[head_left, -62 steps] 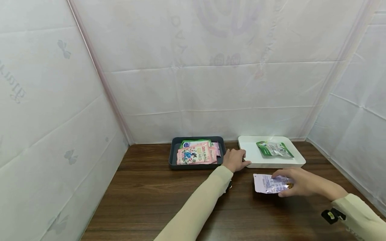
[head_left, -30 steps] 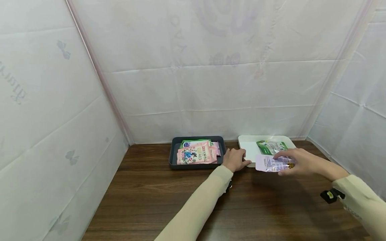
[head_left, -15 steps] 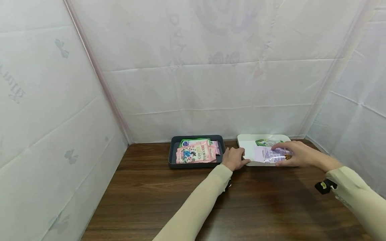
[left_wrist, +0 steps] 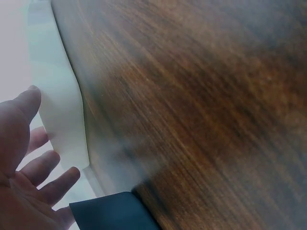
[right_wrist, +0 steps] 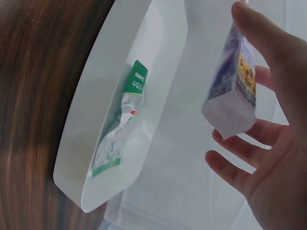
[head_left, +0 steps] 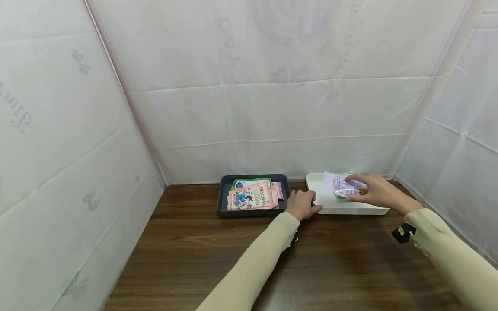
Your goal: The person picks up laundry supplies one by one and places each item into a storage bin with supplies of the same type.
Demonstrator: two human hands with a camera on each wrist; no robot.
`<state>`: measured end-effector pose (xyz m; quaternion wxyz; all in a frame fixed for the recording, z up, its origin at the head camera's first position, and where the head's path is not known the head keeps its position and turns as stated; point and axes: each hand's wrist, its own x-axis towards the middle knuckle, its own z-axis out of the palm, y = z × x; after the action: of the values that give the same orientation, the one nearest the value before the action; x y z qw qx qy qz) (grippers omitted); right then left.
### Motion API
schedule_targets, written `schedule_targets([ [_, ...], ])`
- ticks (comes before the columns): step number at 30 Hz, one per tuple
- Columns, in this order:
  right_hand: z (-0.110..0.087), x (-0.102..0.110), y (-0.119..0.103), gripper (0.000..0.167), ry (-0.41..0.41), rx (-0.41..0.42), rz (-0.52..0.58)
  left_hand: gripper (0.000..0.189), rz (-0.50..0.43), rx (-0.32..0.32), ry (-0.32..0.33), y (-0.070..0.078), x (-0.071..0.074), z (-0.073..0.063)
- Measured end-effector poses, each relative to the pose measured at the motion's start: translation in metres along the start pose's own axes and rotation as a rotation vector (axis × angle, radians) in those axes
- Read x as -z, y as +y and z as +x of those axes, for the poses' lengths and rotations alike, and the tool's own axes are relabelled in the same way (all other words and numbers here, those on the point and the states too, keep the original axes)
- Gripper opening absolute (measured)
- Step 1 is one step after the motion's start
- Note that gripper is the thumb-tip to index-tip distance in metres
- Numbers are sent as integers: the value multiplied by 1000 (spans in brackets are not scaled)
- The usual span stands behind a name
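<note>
My right hand [head_left: 375,190] holds a light purple snack pouch [head_left: 337,185] over the white tray [head_left: 352,211]. In the right wrist view the thumb and fingers pinch the pouch [right_wrist: 232,91], which hangs above and apart from the tray. A green and clear packet [right_wrist: 122,122] lies inside that tray; from the head it is mostly hidden by the pouch and hand. My left hand [head_left: 301,205] rests at the white tray's front left corner, beside the dark tray. Its fingers are relaxed, near the white tray's wall [left_wrist: 62,105] in the left wrist view.
The dark grey tray [head_left: 249,214] stands left of the white one, holding several packets: a pink one [head_left: 253,198] on top, a green-edged one [head_left: 241,184] and a lilac one [head_left: 279,190]. White sheeting [head_left: 241,116] walls the wooden table [head_left: 186,242] behind and at both sides.
My right hand has carried the purple pouch from over the table's front, away from me, to above the white tray, now covering the green packet. The left hand stays in place.
</note>
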<state>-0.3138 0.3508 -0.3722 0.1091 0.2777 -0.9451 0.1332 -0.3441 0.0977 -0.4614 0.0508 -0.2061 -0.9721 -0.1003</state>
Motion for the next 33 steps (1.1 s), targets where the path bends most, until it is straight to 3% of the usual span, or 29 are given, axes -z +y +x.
schedule_targets([
  [5, 12, -9, 4, 67, 2, -73, 8, 36, -4, -5, 5, 0, 2, -1],
  [19, 26, -30, 16, 67, -35, -175, 2, 35, -7, -7, 6, -1, 2, -2],
  [33, 35, -46, 22, 67, -70, -210, 0, 34, -14, -16, 18, -1, 3, -5],
])
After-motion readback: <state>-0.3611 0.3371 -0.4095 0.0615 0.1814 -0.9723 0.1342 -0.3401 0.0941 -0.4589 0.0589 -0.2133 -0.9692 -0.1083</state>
